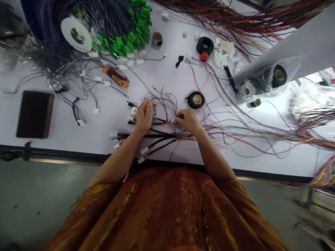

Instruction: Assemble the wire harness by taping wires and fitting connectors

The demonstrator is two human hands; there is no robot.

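My left hand (145,115) is closed around a small blue connector (154,113), of which only an edge shows past the fingers. Thin wires run from it to the right. Opposite it, the fingers of my right hand (187,119) are pinched together on a thin wire among the loose ends. Beneath both hands lies a wire harness (217,134), with black-sleeved branches at its left end and white connectors (144,150) on some of them. A roll of black tape (196,100) rests just beyond my right hand.
An orange cutter knife (116,77) lies at the upper left, below many green connectors (125,43). A dark box (35,114) sits at the left near the table edge. Another tape roll (205,45) and a bagged roll (278,75) stand toward the right, below red wire bundles (225,15).
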